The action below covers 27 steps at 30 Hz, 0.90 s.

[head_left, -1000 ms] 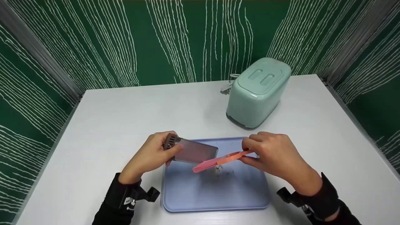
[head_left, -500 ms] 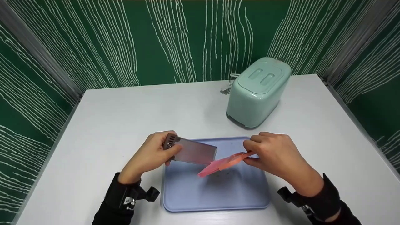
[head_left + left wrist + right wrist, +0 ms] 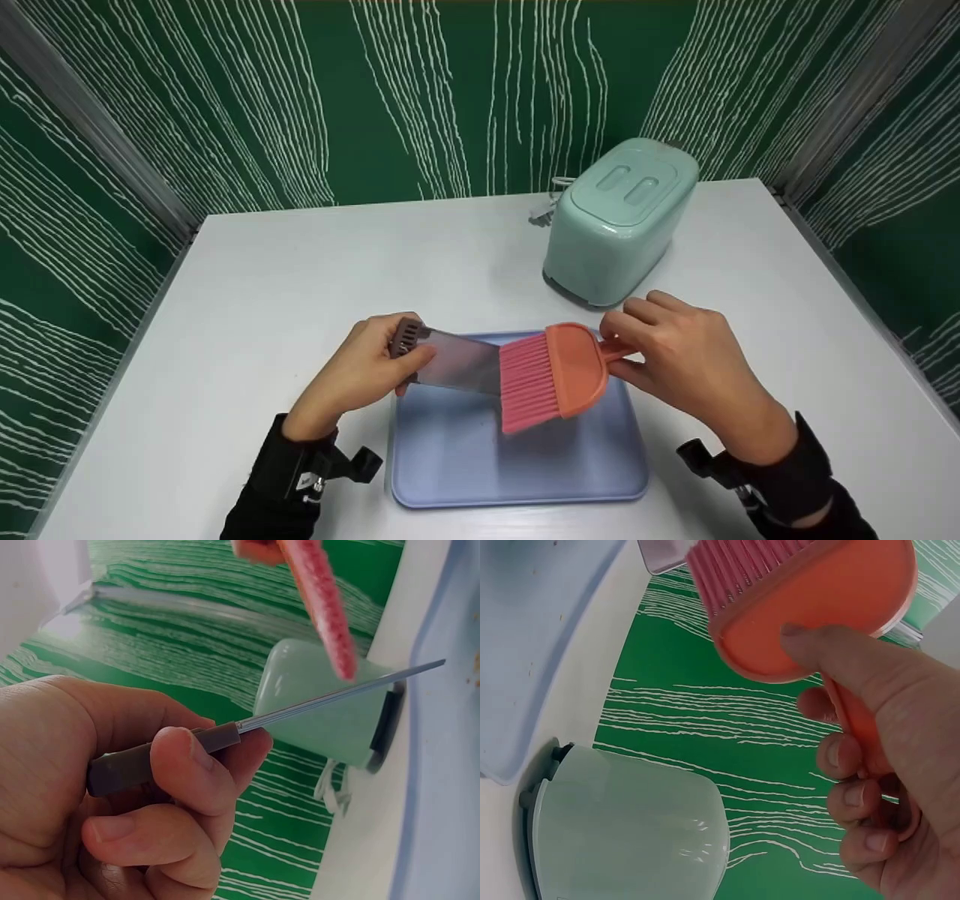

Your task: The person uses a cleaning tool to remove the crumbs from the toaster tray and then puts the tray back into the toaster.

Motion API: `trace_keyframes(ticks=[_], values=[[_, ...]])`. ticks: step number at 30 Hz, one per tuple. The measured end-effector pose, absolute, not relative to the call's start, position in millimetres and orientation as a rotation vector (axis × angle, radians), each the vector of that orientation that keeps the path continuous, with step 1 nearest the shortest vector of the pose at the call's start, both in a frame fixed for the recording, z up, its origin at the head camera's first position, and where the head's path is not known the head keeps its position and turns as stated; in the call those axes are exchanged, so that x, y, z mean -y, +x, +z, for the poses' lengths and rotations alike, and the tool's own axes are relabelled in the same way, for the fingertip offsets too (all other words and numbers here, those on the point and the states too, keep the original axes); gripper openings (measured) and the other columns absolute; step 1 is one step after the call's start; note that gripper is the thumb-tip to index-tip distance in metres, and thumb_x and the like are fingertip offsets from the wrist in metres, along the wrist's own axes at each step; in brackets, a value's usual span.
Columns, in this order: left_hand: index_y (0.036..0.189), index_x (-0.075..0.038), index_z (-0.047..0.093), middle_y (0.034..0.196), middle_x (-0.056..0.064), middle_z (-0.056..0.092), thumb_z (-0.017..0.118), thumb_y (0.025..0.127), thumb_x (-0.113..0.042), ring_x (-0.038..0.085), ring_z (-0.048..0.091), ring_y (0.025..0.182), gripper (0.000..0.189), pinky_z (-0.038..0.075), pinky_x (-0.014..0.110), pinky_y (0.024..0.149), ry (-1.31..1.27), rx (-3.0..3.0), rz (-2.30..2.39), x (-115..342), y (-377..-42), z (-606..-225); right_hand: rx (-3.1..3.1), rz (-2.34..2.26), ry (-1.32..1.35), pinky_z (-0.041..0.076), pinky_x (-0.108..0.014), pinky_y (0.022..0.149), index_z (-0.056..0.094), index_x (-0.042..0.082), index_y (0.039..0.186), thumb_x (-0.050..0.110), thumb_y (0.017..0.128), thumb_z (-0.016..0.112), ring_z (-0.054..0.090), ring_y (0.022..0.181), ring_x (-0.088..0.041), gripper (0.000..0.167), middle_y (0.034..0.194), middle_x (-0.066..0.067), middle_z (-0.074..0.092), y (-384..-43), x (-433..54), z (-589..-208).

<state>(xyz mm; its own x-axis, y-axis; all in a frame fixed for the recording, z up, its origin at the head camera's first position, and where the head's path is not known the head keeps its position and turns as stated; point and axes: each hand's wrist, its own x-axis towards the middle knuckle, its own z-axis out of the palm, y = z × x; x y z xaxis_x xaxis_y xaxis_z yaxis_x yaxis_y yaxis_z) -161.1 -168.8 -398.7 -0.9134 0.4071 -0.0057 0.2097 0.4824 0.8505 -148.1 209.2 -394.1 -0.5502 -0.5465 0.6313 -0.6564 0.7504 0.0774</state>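
Note:
My left hand (image 3: pixel 367 367) grips the brown slotted end of a thin metal crumb tray (image 3: pixel 459 363), its thumb on top. In the left wrist view the crumb tray (image 3: pixel 337 697) shows edge-on, tilted above a light blue tray (image 3: pixel 442 469). From the right, my right hand (image 3: pixel 679 356) pinches the short handle of an orange hand brush (image 3: pixel 579 371). The brush's pink bristles overlap the far end of the crumb tray in the head view, hiding it. A few crumbs (image 3: pixel 477 669) lie on the blue tray, seen at the edge of the left wrist view.
A mint-green toaster (image 3: pixel 622 221) stands behind the blue tray on the white table (image 3: pixel 315 277), its cord and plug (image 3: pixel 541 214) beside it. Green panels with white wavy lines (image 3: pixel 465 97) enclose the table at the back and both sides.
The brush has turned from nearly edge-on to show its flat orange face and spread bristles, and my right hand has shifted slightly right and up. My left hand and the crumb tray stay nearly still.

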Motion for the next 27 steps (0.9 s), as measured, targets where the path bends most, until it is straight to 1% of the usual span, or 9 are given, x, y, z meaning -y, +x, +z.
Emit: trace_keyframes(ticks=[2, 6, 10, 12, 15, 17, 23, 27], values=[[0.089, -0.010, 0.063, 0.061, -0.003, 0.059, 0.068, 0.103, -0.016, 0.022, 0.063, 0.049, 0.016, 0.044, 0.023, 0.055, 0.532, -2.521, 1.402, 168.8, -160.9, -398.8, 2.297, 0.204, 0.896, 0.046, -0.026, 0.049, 0.065, 0.023, 0.080, 0.012, 0.072, 0.094, 0.058, 0.071, -0.011, 0.033, 0.076, 0.012, 0.062, -149.4, -209.9, -395.3], [0.089, -0.011, 0.063, 0.062, -0.003, 0.059, 0.068, 0.102, -0.016, 0.024, 0.063, 0.050, 0.015, 0.044, 0.023, 0.056, 0.528, -2.523, 1.399, 168.6, -161.0, -398.5, 2.317, 0.170, 0.875, 0.043, -0.025, 0.047, 0.064, 0.023, 0.075, 0.006, 0.068, 0.091, 0.053, 0.068, -0.011, 0.032, 0.071, 0.011, 0.057, -150.9, -211.9, -396.8], [0.089, -0.011, 0.064, 0.062, -0.003, 0.059, 0.068, 0.103, -0.016, 0.028, 0.064, 0.051, 0.016, 0.044, 0.024, 0.056, 0.522, -2.522, 1.400, 168.4, -160.9, -398.4, 2.330, 0.146, 0.864, 0.042, -0.024, 0.046, 0.066, 0.022, 0.073, 0.006, 0.066, 0.093, 0.052, 0.067, -0.012, 0.032, 0.069, 0.010, 0.056, -151.6, -212.7, -397.7], [0.089, -0.011, 0.064, 0.061, -0.003, 0.059, 0.068, 0.103, -0.016, 0.027, 0.064, 0.050, 0.016, 0.044, 0.024, 0.056, 0.522, -2.520, 1.403, 168.5, -160.7, -398.6, 2.334, 0.136, 0.863, 0.041, -0.024, 0.046, 0.067, 0.022, 0.072, 0.006, 0.066, 0.093, 0.052, 0.066, -0.012, 0.031, 0.069, 0.009, 0.056, -152.1, -212.7, -398.6], [0.090, -0.011, 0.064, 0.061, -0.003, 0.058, 0.068, 0.103, -0.016, 0.018, 0.061, 0.048, 0.015, 0.045, 0.023, 0.056, 0.523, -2.517, 1.404, 168.6, -160.5, -398.6, 2.345, 0.130, 0.855, 0.039, -0.024, 0.046, 0.068, 0.022, 0.072, 0.007, 0.066, 0.094, 0.051, 0.065, -0.013, 0.030, 0.068, 0.009, 0.055, -152.8, -212.3, -400.1], [0.090, -0.011, 0.065, 0.061, -0.003, 0.058, 0.068, 0.103, -0.016, 0.014, 0.060, 0.048, 0.015, 0.045, 0.024, 0.056, 0.522, -2.514, 1.407, 168.5, -160.5, -398.7, 2.357, 0.126, 0.848, 0.038, -0.024, 0.045, 0.069, 0.022, 0.071, 0.007, 0.066, 0.095, 0.050, 0.064, -0.013, 0.030, 0.067, 0.009, 0.055, -153.0, -211.6, -401.3], [0.090, -0.011, 0.065, 0.060, -0.003, 0.058, 0.069, 0.103, -0.017, 0.014, 0.059, 0.047, 0.015, 0.044, 0.024, 0.056, 0.524, -2.515, 1.410, 168.2, -160.8, -398.8, 2.398, 0.127, 0.851, 0.038, -0.025, 0.045, 0.068, 0.022, 0.070, 0.013, 0.064, 0.101, 0.049, 0.062, -0.013, 0.035, 0.066, 0.010, 0.056, -152.1, -208.6, -403.9], [0.089, -0.010, 0.064, 0.061, -0.003, 0.058, 0.068, 0.103, -0.017, 0.014, 0.059, 0.048, 0.016, 0.045, 0.024, 0.056, 0.527, -2.517, 1.413, 168.1, -160.9, -398.8, 2.415, 0.128, 0.860, 0.036, -0.024, 0.046, 0.065, 0.023, 0.069, 0.012, 0.063, 0.100, 0.047, 0.061, -0.012, 0.037, 0.065, 0.010, 0.053, -150.2, -206.6, -404.5]])
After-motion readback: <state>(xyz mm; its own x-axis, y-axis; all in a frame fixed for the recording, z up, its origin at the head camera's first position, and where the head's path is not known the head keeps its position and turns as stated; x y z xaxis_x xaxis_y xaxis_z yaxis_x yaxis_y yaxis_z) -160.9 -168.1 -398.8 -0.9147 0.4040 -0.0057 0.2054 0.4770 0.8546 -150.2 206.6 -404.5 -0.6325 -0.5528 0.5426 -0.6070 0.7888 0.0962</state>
